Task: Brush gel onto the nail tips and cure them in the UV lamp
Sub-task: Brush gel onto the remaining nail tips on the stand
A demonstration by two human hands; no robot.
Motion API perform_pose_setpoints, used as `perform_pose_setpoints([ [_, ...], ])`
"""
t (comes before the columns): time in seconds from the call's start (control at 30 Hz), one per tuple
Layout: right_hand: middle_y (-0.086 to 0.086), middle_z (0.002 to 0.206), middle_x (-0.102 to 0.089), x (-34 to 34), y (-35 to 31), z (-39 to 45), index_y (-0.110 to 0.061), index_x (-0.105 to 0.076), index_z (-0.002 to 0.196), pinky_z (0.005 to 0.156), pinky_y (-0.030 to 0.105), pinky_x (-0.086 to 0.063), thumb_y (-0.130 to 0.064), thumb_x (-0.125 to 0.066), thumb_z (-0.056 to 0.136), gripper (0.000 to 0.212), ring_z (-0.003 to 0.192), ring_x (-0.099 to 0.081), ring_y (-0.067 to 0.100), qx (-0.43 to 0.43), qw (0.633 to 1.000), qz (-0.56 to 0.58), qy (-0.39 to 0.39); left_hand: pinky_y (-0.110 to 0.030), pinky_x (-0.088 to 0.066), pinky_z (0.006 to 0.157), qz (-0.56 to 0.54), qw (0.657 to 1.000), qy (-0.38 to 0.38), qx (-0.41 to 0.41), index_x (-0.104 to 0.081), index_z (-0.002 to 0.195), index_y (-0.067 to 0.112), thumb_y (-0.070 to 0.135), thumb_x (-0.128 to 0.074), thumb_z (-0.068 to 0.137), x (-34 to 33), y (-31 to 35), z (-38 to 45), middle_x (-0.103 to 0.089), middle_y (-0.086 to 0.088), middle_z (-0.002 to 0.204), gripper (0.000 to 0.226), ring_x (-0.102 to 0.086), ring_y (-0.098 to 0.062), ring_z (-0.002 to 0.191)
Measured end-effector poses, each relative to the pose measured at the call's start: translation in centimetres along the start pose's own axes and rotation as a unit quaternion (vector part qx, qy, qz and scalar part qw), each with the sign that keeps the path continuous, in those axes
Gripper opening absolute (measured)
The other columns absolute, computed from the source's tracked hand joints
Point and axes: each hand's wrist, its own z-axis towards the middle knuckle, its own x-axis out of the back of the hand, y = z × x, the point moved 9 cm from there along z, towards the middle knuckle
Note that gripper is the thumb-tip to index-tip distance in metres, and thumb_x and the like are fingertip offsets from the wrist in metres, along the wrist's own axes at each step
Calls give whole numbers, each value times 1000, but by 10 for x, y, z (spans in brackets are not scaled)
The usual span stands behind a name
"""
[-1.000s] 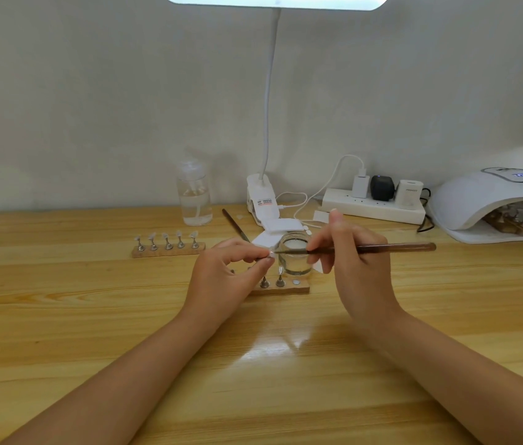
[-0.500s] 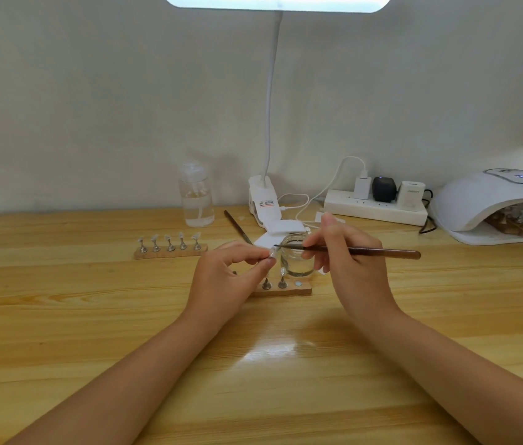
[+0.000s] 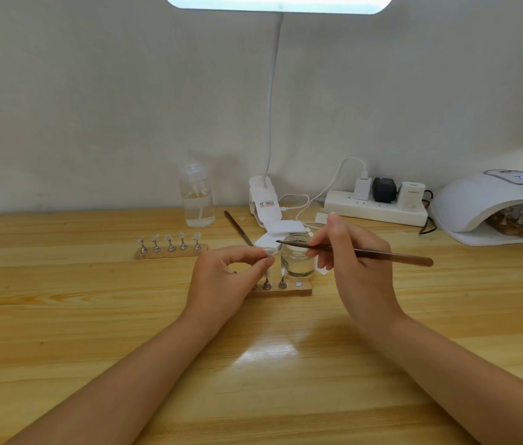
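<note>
Over the middle of the wooden surface (image 3: 60, 316), the left hand (image 3: 224, 281) pinches a small clear nail tip (image 3: 268, 252) between thumb and forefinger. The right hand (image 3: 359, 268) grips a thin brown brush (image 3: 366, 253) like a pen, its bristle end pointing left and lying just right of the tip; whether they touch I cannot tell. A small glass jar (image 3: 297, 260) stands just behind the bristles. In front of it lies a wooden holder (image 3: 289, 289) with metal stands, partly hidden by the left hand. Further left, a second holder (image 3: 170, 252) carries a row of five tips. At the far right sits the white UV lamp (image 3: 491, 203), with something inside its opening. Along the wall stand a clear bottle (image 3: 196, 197), a clip lamp (image 3: 265, 203) and a power strip (image 3: 375, 210).
</note>
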Motion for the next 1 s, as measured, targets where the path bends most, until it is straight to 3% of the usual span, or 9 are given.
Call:
perform_pose_setpoints([
  [0.13, -16, 59, -62, -7, -8, -1, -25, -63, 64, 57, 9, -41, -17, -48, 94, 35, 58, -57, 0, 48, 997, -45, -31, -5, -46, 67, -11, 1000, -7, -21, -70, 83, 28, 6, -70, 76, -1, 4, -1, -66, 21, 75, 22, -64, 6, 77],
  [0.27, -13, 58, -60, -13, -12, -2, -26, -62, 66, 61, 9, -42, -21, -48, 93, 30, 61, -58, -1, 82, 992, -85, -49, -10, -49, 70, -8, 1000, -9, -28, -69, 80, 31, 6, -69, 77, -2, 5, 0, -66, 21, 78, 25, -64, 4, 80],
  [0.43, -11, 52, -60, -8, -9, -3, -15, -63, 59, 54, 8, -41, -22, -45, 91, 38, 50, -55, -1, 51, 997, -20, -45, -10, -48, 75, 2, 1000, -8, -29, -67, 82, 34, 8, -69, 78, -2, 5, 0, -64, 25, 77, 27, -63, 5, 85],
  [0.67, -18, 56, -61, -7, -7, 0, -22, -63, 64, 58, 7, -40, -19, -46, 95, 36, 57, -57, -5, 38, 998, -49, -32, -17, -50, 78, -4, 999, -17, -36, -66, 81, 37, 7, -67, 79, -3, 7, 1, -65, 26, 75, 30, -63, 4, 82],
  [0.73, -14, 55, -62, -8, -2, 0, -20, -64, 63, 57, 8, -41, -20, -46, 93, 35, 55, -56, -3, 18, 998, -40, -33, -18, -50, 80, -2, 999, -17, -36, -66, 79, 38, 7, -68, 79, -3, 7, 1, -64, 30, 71, 32, -62, 7, 82],
  [0.9, 1, 51, -61, -3, -5, -2, -11, -64, 57, 50, 11, -41, -36, -42, 85, 43, 45, -53, 2, 14, 1000, 20, -14, -6, -45, 72, -10, 999, -17, -26, -65, 80, 39, 7, -68, 79, -3, 4, 0, -63, 30, 70, 32, -61, 9, 84],
  [1.0, 7, 55, -64, 3, -5, -1, -15, -66, 66, 47, 10, -40, -44, -38, 85, 45, 42, -55, 7, 1, 999, 36, 17, -10, -48, 72, -24, 999, -21, -30, -67, 82, 35, 7, -68, 79, -4, 5, 1, -67, 23, 78, 28, -63, 3, 84],
])
